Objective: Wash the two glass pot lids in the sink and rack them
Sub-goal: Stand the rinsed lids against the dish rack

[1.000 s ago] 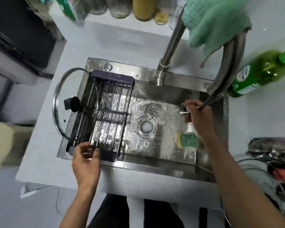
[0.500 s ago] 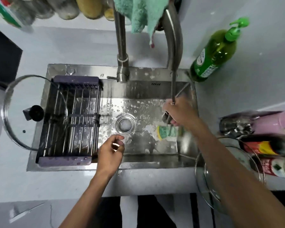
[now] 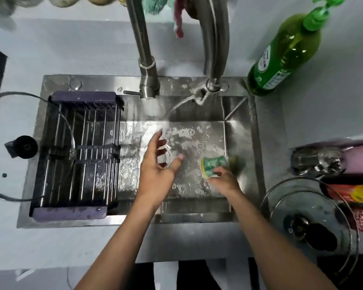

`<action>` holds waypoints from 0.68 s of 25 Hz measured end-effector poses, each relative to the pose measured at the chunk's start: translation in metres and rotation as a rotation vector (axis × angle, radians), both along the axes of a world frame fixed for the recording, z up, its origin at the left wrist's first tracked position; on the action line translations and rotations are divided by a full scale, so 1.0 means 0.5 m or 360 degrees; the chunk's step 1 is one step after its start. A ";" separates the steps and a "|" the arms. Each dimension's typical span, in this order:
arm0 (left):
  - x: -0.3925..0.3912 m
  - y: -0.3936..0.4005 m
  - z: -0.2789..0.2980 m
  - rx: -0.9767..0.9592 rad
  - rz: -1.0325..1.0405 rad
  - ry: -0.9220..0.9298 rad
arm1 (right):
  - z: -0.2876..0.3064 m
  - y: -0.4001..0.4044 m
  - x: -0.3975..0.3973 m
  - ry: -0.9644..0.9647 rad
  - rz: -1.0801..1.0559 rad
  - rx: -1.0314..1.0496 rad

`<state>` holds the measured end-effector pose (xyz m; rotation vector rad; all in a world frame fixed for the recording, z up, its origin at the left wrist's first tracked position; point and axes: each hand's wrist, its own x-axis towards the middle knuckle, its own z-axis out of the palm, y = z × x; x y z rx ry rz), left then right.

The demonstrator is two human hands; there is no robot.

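Water runs from the spout (image 3: 212, 84) into the sink (image 3: 239, 114). My left hand (image 3: 157, 170) hovers over the sink's drain, fingers spread and loose, gripping nothing. My right hand (image 3: 224, 181) pinches the green sponge (image 3: 214, 164) on the sink floor, right of the drain. One glass lid (image 3: 19, 147) lies off the sink's left edge, partly under the dish rack (image 3: 80, 155). The other lid (image 3: 310, 225) rests on the counter, right of the sink.

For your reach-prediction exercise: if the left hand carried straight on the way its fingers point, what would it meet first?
Probably the water stream just beyond the left hand, then the sink's back wall; depth is uncertain.
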<state>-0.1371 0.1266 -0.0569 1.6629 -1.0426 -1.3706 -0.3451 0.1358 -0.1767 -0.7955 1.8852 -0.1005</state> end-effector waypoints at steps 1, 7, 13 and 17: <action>-0.007 -0.011 -0.003 -0.0033 -0.0015 0.0002 | -0.029 -0.013 -0.007 0.0079 0.0110 0.0047; -0.093 -0.047 -0.040 -0.0006 -0.0376 -0.0035 | -0.155 -0.045 -0.024 0.0485 0.0480 0.0157; -0.084 -0.023 -0.122 0.0182 -0.0482 -0.0176 | -0.237 -0.097 0.040 0.0640 0.0127 0.0070; -0.023 0.002 -0.147 0.0290 -0.0328 -0.0155 | -0.223 -0.151 0.074 0.0446 -0.0164 -0.0075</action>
